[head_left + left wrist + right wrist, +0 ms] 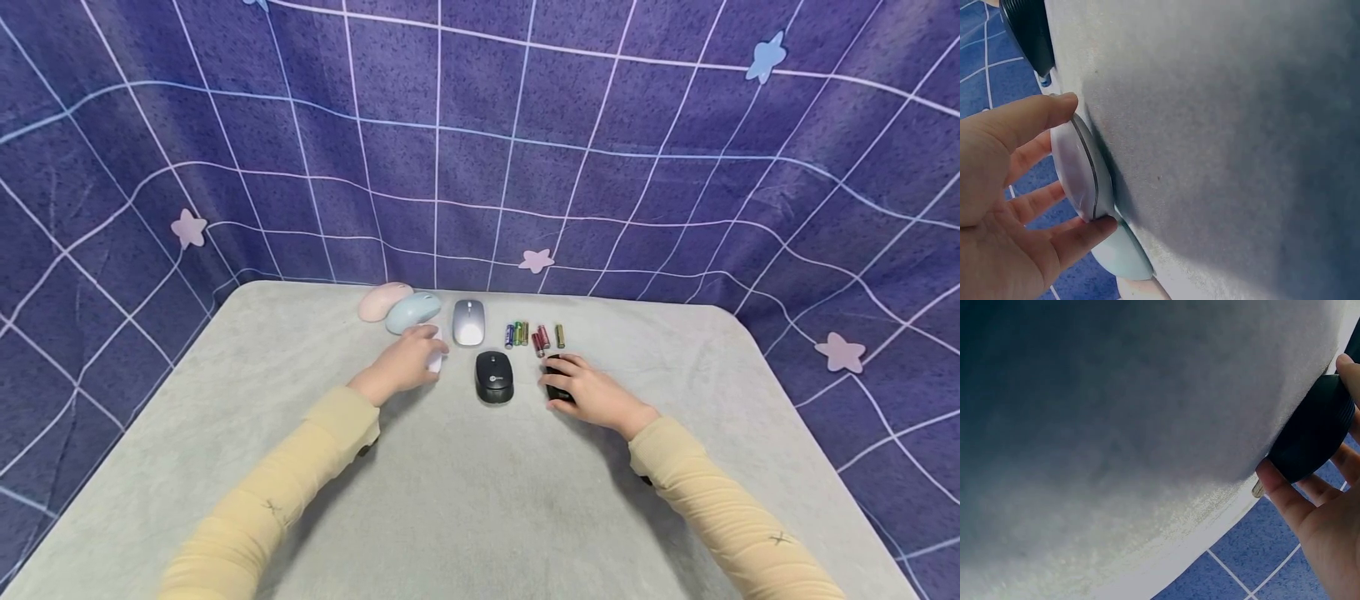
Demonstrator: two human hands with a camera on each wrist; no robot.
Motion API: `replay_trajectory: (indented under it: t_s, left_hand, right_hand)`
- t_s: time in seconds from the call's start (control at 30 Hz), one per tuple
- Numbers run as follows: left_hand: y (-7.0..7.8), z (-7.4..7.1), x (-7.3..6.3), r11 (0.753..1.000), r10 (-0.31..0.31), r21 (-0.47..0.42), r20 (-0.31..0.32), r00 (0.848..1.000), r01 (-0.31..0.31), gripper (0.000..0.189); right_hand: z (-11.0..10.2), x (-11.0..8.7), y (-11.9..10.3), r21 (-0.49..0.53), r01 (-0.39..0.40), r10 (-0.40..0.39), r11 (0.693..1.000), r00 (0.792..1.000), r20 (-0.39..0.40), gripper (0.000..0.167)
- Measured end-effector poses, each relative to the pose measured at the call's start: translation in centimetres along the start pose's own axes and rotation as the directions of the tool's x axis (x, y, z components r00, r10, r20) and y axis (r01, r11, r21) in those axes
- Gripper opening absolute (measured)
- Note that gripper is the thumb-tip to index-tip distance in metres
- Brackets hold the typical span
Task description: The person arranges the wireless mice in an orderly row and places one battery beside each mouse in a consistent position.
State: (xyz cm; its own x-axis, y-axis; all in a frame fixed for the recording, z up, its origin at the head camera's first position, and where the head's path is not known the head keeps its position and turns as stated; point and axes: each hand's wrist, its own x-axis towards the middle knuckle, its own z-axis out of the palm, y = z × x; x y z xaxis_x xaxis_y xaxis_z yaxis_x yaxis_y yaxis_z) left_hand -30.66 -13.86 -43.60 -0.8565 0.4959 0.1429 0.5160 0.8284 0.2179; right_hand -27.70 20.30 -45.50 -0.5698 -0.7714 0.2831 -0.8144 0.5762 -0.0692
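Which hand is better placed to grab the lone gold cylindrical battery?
Likely the right hand: it's nearer that battery, though gripping a rounded black mouse. The left hand is farther, holding a rounded white mouse.

6 mice [494,377]; 6 batts [517,334]

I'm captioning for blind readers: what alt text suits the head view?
A person's left hand holds a white computer mouse and their right hand a black mouse on a pale table, a second black mouse between them. Beyond lie a pink mouse, a blue mouse, a silver mouse and several batteries, before a starry backdrop.
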Motion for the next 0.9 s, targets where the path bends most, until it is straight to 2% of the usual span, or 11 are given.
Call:
replay_trajectory:
  t_s: [0.33,0.57,0.9]
  left_hand:
    - [0.7,-0.6,-1.5,1.000,-0.012,-0.007,-0.005,1.000,0.012,0.045]
    - [1.4,-0.6,-2.4,1.000,0.007,-0.021,-0.006,1.000,-0.007,0.045]
    - [2.1,-0.6,-3.1,0.999,0.019,-0.027,0.012,1.000,-0.019,0.046]
  right_hand:
    - [-0.2,0.0,-0.1,0.001,0.008,-0.008,1.000,1.000,-0.015,0.036]
    - [-0.1,0.0,-0.2,-0.021,0.019,-0.020,1.000,0.999,-0.026,0.037]
    - [0.1,0.0,-0.1,-0.031,0.017,-0.018,0.999,0.999,-0.032,0.037]
